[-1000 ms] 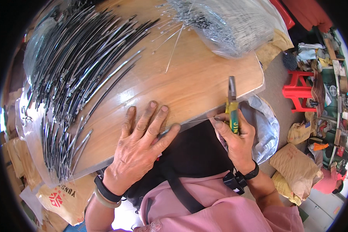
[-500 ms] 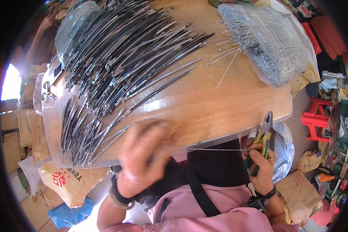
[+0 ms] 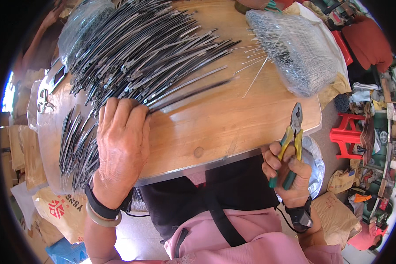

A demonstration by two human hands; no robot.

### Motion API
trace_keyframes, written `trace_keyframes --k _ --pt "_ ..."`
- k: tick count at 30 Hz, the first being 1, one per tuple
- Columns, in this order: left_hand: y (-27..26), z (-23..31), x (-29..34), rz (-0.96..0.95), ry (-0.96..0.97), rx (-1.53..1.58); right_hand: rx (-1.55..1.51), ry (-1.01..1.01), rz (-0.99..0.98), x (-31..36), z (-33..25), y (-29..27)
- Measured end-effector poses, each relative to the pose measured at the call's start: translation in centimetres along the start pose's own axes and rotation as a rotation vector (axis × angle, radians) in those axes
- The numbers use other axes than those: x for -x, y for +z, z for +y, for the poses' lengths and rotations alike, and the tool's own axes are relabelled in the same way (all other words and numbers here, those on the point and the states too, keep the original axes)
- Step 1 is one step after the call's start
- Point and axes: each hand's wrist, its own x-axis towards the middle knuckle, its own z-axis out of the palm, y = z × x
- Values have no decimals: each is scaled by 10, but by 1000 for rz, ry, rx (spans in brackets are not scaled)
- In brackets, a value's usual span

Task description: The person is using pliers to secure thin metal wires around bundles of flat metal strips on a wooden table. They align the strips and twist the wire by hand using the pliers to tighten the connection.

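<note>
My left hand (image 3: 123,141) reaches over the near edge of a big pile of thin black and silvery strips (image 3: 141,61). Its fingers are closed around the near end of one dark strip (image 3: 193,93), whose far end is smeared by motion; the fingertips are hidden. A smaller group of similar strips (image 3: 75,149) lies on the table, left of this hand. Beyond the table's near edge, at the right, my right hand (image 3: 295,174) grips combination pliers (image 3: 296,121) by their yellow and green handles. The pliers' jaws point away from me and hold nothing visible.
On the wooden table (image 3: 242,123), a clear plastic bag of thin looped-end wires (image 3: 295,53) lies far right, some wires spilling out. Another clear bag (image 3: 81,31) stands far left, near scissors (image 3: 45,102). Right of the table is a red stool (image 3: 347,134).
My left hand has moved left and away from me onto the strips and taken hold of one. The thin wire by my right hand no longer shows; the pliers have shifted slightly left and away.
</note>
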Motion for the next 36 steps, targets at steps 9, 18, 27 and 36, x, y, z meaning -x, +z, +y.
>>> trace_keyframes --k 9,18,27,36 --pt "14 -2 17 115 -40 241 502 -182 -9 -18 -14 4" --pt "15 -18 -1 227 91 9 539 -188 -49 -20 -11 2" --pt "-15 -14 -6 127 -233 409 857 -301 1 -21 -23 18" --pt "-34 56 55 33 -1242 1886 1574 -941 -174 -38 -87 56"
